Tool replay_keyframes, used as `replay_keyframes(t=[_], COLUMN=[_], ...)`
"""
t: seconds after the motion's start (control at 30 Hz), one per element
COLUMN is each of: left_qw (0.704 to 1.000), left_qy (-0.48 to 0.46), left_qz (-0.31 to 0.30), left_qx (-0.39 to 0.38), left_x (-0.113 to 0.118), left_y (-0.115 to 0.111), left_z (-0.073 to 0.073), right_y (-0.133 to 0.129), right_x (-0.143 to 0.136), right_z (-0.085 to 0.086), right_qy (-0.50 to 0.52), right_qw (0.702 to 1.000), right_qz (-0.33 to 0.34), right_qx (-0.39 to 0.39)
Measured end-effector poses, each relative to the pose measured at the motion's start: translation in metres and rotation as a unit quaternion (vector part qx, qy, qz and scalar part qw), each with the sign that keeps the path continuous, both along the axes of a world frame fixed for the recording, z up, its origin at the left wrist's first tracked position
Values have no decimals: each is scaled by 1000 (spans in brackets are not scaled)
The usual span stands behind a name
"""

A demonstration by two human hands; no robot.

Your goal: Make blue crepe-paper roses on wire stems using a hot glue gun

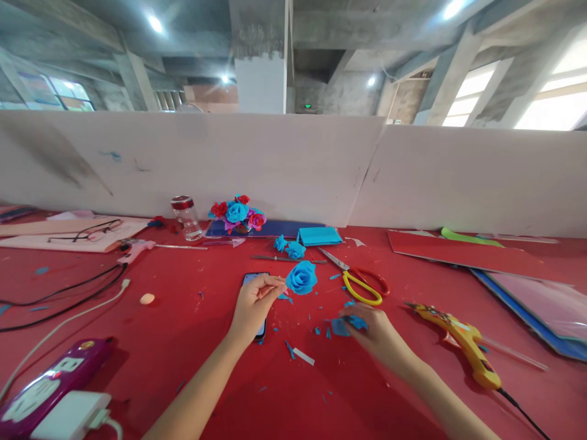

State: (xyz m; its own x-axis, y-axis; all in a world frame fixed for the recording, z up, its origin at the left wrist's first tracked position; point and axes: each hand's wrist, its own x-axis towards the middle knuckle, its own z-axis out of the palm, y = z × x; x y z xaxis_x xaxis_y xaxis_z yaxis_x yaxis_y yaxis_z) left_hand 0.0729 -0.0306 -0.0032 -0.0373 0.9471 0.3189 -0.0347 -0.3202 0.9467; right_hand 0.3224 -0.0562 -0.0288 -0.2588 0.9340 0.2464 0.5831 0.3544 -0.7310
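Note:
A blue paper rose [301, 277] is pinched by its base between the thumb and fingers of my left hand [259, 299], above the red table. Partly under that hand lies a phone [261, 330]. To the right, my right hand [373, 330] is down at the tabletop over some blue paper pieces [340, 327]. Motion blurs its fingertips, so whether they grip a piece cannot be made out. Scissors [362, 287] with yellow and red handles lie just beyond it. Small blue paper scraps [290, 349] are scattered between the hands.
Behind are small blue flowers [296, 250], folded blue paper [320, 236], a bouquet [237, 212] and a glass bottle [187, 219]. A yellow glue gun [463, 342] lies right, below coloured sheets [468, 253]. Left are a purple power strip [55, 382], cables and a pink glue gun [136, 249].

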Motion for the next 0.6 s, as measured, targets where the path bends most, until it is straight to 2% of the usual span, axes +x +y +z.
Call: replay_keyframes(t=[0.2, 0.47, 0.53, 0.6], left_qw=[1000, 1000, 999, 993], left_qy=[10, 23, 24, 7], left_qz=[9, -9, -26, -73], left_qx=[-5, -16, -40, -88], left_x=[1, 0, 3, 8], left_y=[1, 0, -2, -8], left_z=[-3, -4, -3, -2], right_y=[4, -6, -9, -11], right_x=[-2, -3, -5, -8], right_z=[-9, 8, 10, 11], right_qy=[162, 301, 324, 354], right_qw=[981, 925, 914, 899], right_qz=[-41, -59, -60, -60], right_qx=[-104, -223, -237, -250])
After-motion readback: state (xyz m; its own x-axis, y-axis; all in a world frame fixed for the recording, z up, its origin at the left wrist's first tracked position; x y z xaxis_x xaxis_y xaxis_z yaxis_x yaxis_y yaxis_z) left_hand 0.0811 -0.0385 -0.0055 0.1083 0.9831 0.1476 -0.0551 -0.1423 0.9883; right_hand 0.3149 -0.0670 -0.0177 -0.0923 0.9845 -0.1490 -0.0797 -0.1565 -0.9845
